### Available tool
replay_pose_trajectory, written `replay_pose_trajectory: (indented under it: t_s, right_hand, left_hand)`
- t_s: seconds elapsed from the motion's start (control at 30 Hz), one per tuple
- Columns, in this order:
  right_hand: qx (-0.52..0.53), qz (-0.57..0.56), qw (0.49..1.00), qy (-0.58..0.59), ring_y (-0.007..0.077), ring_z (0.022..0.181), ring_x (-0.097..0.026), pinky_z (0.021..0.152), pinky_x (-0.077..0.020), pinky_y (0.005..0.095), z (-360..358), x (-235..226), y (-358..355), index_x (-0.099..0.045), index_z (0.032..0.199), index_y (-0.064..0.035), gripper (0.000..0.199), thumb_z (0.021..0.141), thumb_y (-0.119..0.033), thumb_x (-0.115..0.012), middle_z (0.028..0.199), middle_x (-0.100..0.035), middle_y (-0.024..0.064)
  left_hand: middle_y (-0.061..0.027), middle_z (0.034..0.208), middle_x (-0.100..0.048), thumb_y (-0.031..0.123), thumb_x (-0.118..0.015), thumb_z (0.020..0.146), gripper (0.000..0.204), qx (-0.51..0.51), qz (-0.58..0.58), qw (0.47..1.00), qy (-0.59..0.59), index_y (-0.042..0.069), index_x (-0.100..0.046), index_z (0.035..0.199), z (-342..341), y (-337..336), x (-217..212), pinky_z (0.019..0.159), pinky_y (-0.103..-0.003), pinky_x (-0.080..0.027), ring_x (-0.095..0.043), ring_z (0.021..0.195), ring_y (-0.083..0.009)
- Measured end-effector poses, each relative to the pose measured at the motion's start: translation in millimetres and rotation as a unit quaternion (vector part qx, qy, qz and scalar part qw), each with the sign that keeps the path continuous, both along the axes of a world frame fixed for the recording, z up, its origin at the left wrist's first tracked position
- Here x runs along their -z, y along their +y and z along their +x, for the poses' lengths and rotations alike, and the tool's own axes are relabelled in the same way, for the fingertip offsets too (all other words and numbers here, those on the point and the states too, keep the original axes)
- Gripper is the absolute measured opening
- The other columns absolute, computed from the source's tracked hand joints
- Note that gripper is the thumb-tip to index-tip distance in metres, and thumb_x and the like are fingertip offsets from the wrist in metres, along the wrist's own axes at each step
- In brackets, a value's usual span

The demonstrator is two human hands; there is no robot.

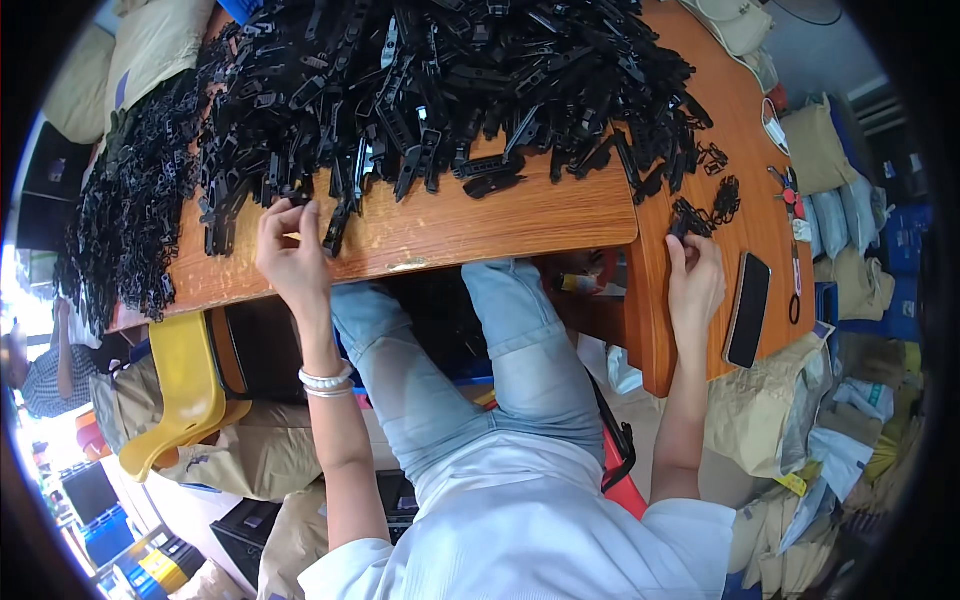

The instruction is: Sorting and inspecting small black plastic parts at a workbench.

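Observation:
A big heap of black plastic parts covers the far side of the wooden table. At the heap's near edge, my left hand is closed in a pinch on a black plastic part; its far end merges with the heap. Beside those fingers, a long black part points toward the table's front edge. My right hand is on the right wing of the table, thumb and fingers closed around the near end of a small black plastic piece. Small black clips lie just beyond it.
A phone lies right of my right hand, near scissors and red-handled pliers. Smaller black pieces pile up at the far left. A yellow chair stands left of my legs. Sacks crowd the right side.

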State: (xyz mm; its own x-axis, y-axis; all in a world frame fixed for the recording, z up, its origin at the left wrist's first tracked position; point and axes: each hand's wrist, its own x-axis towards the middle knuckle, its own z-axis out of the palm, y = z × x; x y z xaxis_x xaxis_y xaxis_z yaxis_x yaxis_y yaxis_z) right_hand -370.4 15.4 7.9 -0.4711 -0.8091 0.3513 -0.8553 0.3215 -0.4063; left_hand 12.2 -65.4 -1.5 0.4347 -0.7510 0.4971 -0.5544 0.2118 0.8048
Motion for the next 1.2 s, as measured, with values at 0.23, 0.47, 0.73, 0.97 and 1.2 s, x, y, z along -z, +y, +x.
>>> replay_pose_trajectory:
  t_s: [0.23,0.47,0.73,0.97,1.2]
  right_hand:
    - [0.008,0.058,0.998,0.035,0.0222,0.064,-0.057,0.059,-0.0442,0.0327,-13,-2,2,-0.06,0.088,0.0006,0.019,0.076,-0.013,-0.065,0.077,-0.059,0.0117]
    - [-0.021,-0.022,0.983,-0.178,0.0109,0.067,-0.056,0.06,-0.0447,0.0242,1,-21,18,-0.059,0.09,-0.0001,0.013,0.078,0.002,-0.061,0.077,-0.059,0.0051]
    - [-0.272,-0.127,0.895,-0.33,0.0153,0.078,-0.056,0.067,-0.0455,0.0245,77,-38,23,-0.06,0.084,0.0017,0.019,0.068,0.009,-0.065,0.091,-0.057,0.0091]
    - [-0.339,-0.121,0.918,-0.167,0.0227,0.074,-0.053,0.061,-0.0422,0.0303,104,-38,25,-0.065,0.086,-0.0019,0.023,0.064,0.006,-0.069,0.087,-0.054,0.0086]
    - [-0.427,-0.108,0.893,-0.097,0.0273,0.084,-0.052,0.072,-0.0418,0.0357,101,-46,18,-0.062,0.085,-0.0019,0.021,0.065,0.002,-0.067,0.106,-0.055,0.0116]
  left_hand:
    - [-0.0064,0.09,-0.058,0.003,-0.067,0.076,0.011,0.103,0.015,0.994,0.019,-0.001,-0.057,0.076,-48,18,-16,0.049,-0.016,-0.034,-0.046,0.061,-0.0036]
    - [-0.0067,0.089,-0.06,-0.002,-0.063,0.075,0.037,0.317,0.197,0.886,0.276,0.001,-0.05,0.109,-90,46,-28,0.049,-0.016,-0.042,-0.055,0.06,-0.007]
    - [-0.012,0.099,-0.061,-0.005,-0.063,0.075,0.041,0.485,0.231,0.734,0.415,-0.004,-0.05,0.114,-126,65,-9,0.07,-0.023,-0.048,-0.059,0.08,-0.0133]
    - [-0.0152,0.105,-0.06,-0.01,-0.064,0.071,0.04,0.486,0.143,0.842,0.185,-0.003,-0.052,0.109,-123,70,-16,0.08,-0.026,-0.048,-0.058,0.097,-0.0179]
    - [-0.0126,0.1,-0.063,-0.001,-0.063,0.077,0.031,0.485,0.209,0.728,0.436,-0.004,-0.056,0.107,-118,69,-18,0.074,-0.027,-0.051,-0.062,0.088,-0.0159]
